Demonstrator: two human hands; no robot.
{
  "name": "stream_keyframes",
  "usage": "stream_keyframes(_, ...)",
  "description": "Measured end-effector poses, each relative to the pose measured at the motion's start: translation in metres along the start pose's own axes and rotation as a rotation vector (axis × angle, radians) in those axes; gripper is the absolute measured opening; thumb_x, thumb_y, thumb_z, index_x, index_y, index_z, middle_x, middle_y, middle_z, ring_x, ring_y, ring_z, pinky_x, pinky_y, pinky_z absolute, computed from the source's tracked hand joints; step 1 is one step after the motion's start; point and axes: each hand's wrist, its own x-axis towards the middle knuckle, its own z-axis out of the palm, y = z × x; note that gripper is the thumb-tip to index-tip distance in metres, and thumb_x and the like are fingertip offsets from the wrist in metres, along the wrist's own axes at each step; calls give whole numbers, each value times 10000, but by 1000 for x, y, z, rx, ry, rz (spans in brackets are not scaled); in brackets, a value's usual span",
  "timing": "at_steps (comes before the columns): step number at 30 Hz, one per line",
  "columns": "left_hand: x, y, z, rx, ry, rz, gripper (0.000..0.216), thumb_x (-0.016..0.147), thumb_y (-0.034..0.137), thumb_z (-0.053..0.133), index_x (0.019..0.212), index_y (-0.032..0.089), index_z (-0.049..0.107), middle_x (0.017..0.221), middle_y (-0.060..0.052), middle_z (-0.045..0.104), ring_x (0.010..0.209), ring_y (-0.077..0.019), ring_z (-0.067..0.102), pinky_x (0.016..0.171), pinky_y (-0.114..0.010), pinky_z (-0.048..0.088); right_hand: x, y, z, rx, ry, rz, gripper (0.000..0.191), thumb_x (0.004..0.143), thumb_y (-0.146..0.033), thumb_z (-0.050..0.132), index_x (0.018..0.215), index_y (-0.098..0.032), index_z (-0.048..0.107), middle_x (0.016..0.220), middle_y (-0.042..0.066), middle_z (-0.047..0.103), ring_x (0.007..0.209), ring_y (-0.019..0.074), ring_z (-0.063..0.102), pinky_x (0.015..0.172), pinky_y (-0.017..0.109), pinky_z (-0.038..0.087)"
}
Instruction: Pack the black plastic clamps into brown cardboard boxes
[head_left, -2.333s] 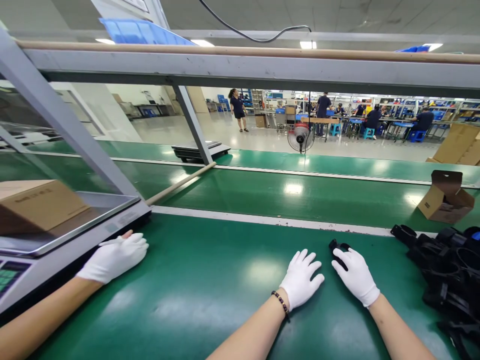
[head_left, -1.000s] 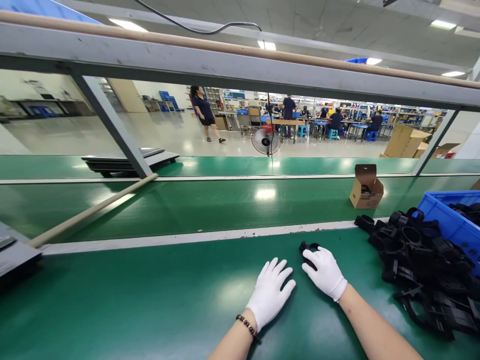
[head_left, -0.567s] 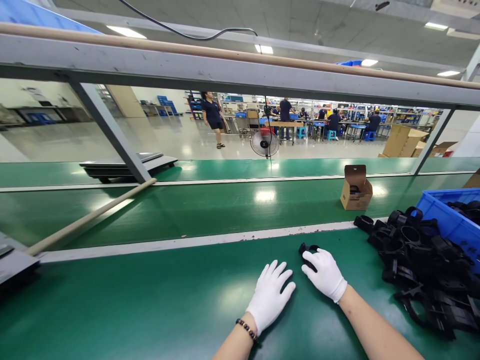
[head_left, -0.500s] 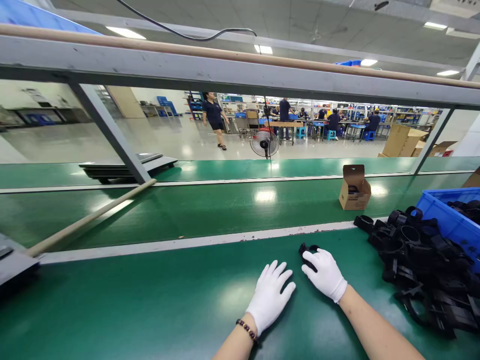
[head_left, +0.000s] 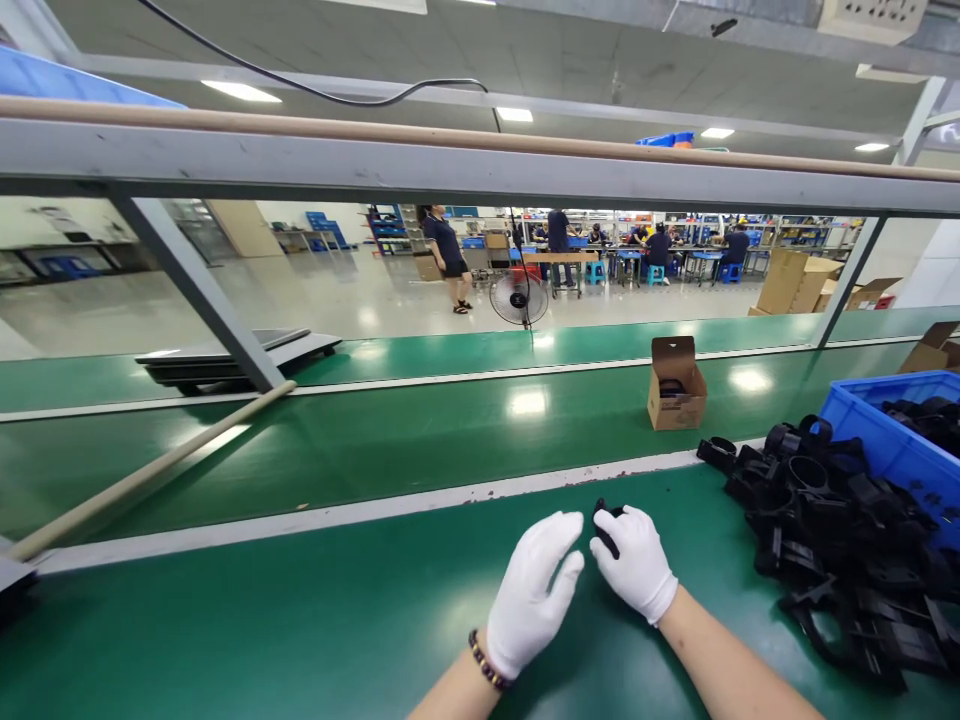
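Both my hands wear white gloves and rest on the green bench top [head_left: 300, 620]. My right hand [head_left: 634, 560] is curled over a small black plastic part [head_left: 602, 518], of which only a bit shows past the fingers. My left hand [head_left: 532, 590] is raised on its edge right beside it, fingers together and stretched toward the part, holding nothing. A beaded bracelet [head_left: 484, 660] sits on my left wrist.
A heap of black plastic parts [head_left: 832, 530] lies at the right, beside a blue bin [head_left: 892, 440]. An open cardboard box [head_left: 675, 385] stands on the green conveyor belt [head_left: 412, 430]. A grey frame bar [head_left: 450, 175] crosses overhead. People work far behind.
My left hand has lifted from lying flat and turned toward my right hand. The view has tilted and shifted right; the cardboard box on the belt has moved left.
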Motion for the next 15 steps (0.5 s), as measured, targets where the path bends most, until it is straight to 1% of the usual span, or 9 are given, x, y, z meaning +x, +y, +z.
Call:
stream_keyframes(2, 39, -4, 6, 128, -144, 30, 354, 947, 299, 419, 1270, 207, 531, 1201, -96, 654, 1146, -226, 590, 993, -408, 482, -1, -5, 0, -13, -23, 3, 182, 811, -231, 526, 962, -201, 623, 734, 29, 605, 742, 208, 559, 789, 353, 402)
stream_keyframes(4, 81, -11, 20, 237, -297, -8, 345, 962, 329, 376, 1188, 186, 595, 1111, -102, 682, 1067, -232, 618, 950, -409, 489, -2, -8, 0, -23, -43, 7, 160, 784, -228, 525, 910, -208, 621, 714, 26, 582, 716, 207, 532, 728, 331, 377)
stream_keyframes(7, 134, -21, 56, 293, -437, -17, 325, 957, 346, 396, 986, 204, 686, 936, -80, 701, 919, -233, 646, 857, -404, 504, -2, -9, 0, -34, -62, 8, 156, 773, -239, 515, 892, -217, 613, 713, 19, 569, 700, 200, 507, 710, 322, 346)
stream_keyframes(8, 147, -24, 70, 312, -472, -23, 309, 947, 354, 422, 975, 203, 691, 925, -83, 696, 902, -239, 646, 839, -409, 505, -1, -8, 0, -36, -70, 8, 164, 770, -245, 514, 901, -222, 611, 711, 14, 566, 692, 196, 500, 704, 319, 338)
stream_keyframes(9, 158, -26, 83, 334, -504, -35, 293, 935, 364, 455, 1017, 198, 682, 938, -93, 690, 906, -250, 642, 830, -420, 504, 0, -7, 0, -39, -77, 9, 182, 766, -250, 514, 920, -225, 607, 707, 9, 562, 682, 193, 493, 696, 317, 329)
stream_keyframes(10, 167, -28, 97, 356, -530, -54, 304, 921, 374, 489, 1099, 189, 653, 964, -104, 682, 919, -260, 638, 828, -434, 504, 2, -6, 0, -41, -85, 13, 207, 762, -252, 513, 947, -227, 602, 703, 4, 558, 674, 191, 487, 686, 316, 320)
stream_keyframes(12, 184, -31, 120, 400, -578, -102, 409, 903, 391, 541, 1250, 175, 550, 1030, -107, 659, 949, -257, 628, 838, -454, 507, 4, -4, -1, -44, -102, 22, 256, 752, -254, 512, 995, -228, 587, 690, -3, 550, 660, 189, 477, 667, 315, 303)
stream_keyframes(13, 192, -34, 131, 419, -601, -131, 439, 902, 393, 552, 1280, 173, 515, 1066, -101, 644, 963, -246, 623, 846, -456, 511, 5, -4, -2, -43, -112, 26, 267, 746, -257, 513, 1003, -230, 581, 681, -7, 545, 652, 187, 472, 656, 314, 294)
stream_keyframes(15, 208, -40, 147, 446, -642, -189, 416, 910, 387, 554, 1262, 172, 509, 1132, -87, 614, 983, -219, 616, 859, -446, 519, 7, -4, -3, -37, -128, 29, 254, 737, -267, 515, 982, -237, 576, 656, -15, 531, 635, 184, 463, 638, 312, 278)
